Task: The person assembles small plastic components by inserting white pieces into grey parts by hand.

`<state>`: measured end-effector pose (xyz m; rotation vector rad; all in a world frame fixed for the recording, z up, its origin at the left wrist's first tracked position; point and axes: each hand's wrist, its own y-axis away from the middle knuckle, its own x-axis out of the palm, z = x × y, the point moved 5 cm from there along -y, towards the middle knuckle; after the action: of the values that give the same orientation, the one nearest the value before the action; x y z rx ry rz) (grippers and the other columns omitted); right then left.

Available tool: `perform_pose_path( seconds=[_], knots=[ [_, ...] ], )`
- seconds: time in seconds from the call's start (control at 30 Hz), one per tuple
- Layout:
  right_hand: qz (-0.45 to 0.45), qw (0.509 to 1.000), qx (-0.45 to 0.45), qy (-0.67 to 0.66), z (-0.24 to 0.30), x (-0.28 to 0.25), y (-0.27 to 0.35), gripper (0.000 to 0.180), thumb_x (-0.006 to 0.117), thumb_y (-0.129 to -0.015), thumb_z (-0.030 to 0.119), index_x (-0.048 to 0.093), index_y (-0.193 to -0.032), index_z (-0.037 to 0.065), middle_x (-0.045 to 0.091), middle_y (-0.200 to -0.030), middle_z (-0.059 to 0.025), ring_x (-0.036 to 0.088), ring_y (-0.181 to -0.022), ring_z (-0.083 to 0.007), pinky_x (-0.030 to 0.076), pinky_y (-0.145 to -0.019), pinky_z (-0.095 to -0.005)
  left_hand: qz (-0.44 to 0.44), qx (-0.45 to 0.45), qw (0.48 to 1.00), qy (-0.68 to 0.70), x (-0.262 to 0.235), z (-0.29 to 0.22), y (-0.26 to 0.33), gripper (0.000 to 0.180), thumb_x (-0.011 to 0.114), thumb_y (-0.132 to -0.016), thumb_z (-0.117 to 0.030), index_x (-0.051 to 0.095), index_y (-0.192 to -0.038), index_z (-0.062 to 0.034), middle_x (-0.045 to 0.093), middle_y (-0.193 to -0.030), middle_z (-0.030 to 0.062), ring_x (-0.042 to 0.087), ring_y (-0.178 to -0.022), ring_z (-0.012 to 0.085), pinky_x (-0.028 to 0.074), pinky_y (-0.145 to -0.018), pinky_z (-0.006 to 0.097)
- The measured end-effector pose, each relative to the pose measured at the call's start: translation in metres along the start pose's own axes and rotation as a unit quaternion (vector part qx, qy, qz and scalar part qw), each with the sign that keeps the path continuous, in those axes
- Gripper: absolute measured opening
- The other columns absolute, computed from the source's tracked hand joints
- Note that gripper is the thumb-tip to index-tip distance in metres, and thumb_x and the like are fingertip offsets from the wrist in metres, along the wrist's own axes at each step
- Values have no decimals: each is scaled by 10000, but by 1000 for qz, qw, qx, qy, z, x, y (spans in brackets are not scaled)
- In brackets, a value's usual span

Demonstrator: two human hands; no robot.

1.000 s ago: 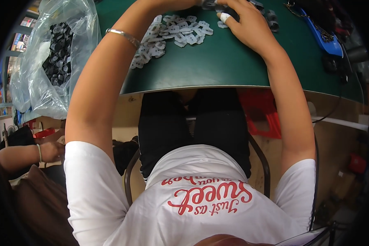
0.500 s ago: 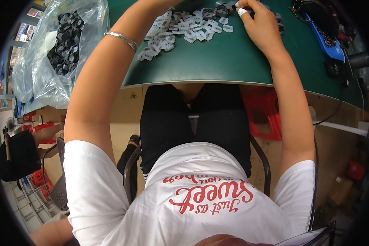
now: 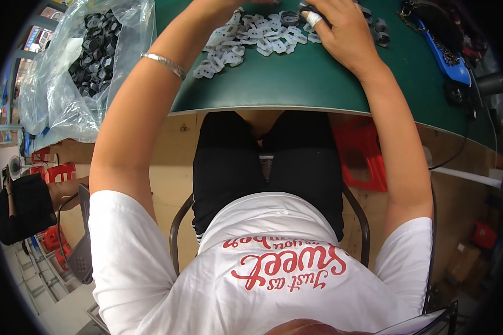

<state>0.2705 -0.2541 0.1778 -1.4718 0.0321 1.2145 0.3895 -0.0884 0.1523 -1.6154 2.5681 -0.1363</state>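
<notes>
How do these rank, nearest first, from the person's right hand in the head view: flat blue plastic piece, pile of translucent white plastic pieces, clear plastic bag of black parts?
From the right hand:
1. White pile, immediately to the left.
2. Blue plastic piece, off to the right.
3. Clear plastic bag, far left.

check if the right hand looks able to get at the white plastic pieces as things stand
Likely yes: the right hand is beside the nearest white plastic pieces, with nothing visible blocking those.

my feed looks steeply down from a head-worn fisheye, white shirt [image 3: 282, 248] close below, counter [image 3: 279, 81] farther off
</notes>
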Motion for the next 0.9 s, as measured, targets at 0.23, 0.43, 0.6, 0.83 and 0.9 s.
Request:
perform_pose_path(
  seconds=[0.23,0.43,0.6,0.83,0.9],
  knots=[
    [48,991,-98,82,15,12,-4,282,599,-741,26,607,-1020,63,604,-1079,-95,505,-1134,-312,357,-974,-465,-27,-48,992,117,27,-28,80,272,619,-811,0,564,-1077,-6,597,-1031,144,627,-906,259,520,-814,348],
    [2,998,50,-45,6,-3,1,141,615,-739,12,624,-880,12,613,-961,-147,585,-927,-311,464,-817,-364,24,-95,982,159,41,-26,174,404,609,-866,-27,517,-1251,52,607,-1079,133,646,-924,168,527,-873,274],
    [-3,984,146,-106,-36,-12,22,261,636,-853,197,659,-1069,53,657,-998,-77,623,-950,-218,463,-874,-296,-12,-150,958,245,51,3,230,407,635,-851,-4,507,-1235,31,612,-1009,101,648,-876,158,551,-799,258],
    [77,986,86,120,-13,-14,37,207,608,-836,188,703,-991,89,668,-969,-82,576,-1016,-243,399,-933,-378,-55,-210,937,272,69,41,266,461,553,-857,60,453,-1307,49,597,-1046,110,636,-946,181,531,-880,298],
    [35,986,45,159,1,-13,32,186,602,-840,164,711,-978,104,669,-977,-66,572,-1026,-233,379,-948,-377,-56,-201,945,253,73,44,266,457,553,-859,58,453,-1305,50,597,-1044,112,636,-947,180,528,-885,297]
  ],
)
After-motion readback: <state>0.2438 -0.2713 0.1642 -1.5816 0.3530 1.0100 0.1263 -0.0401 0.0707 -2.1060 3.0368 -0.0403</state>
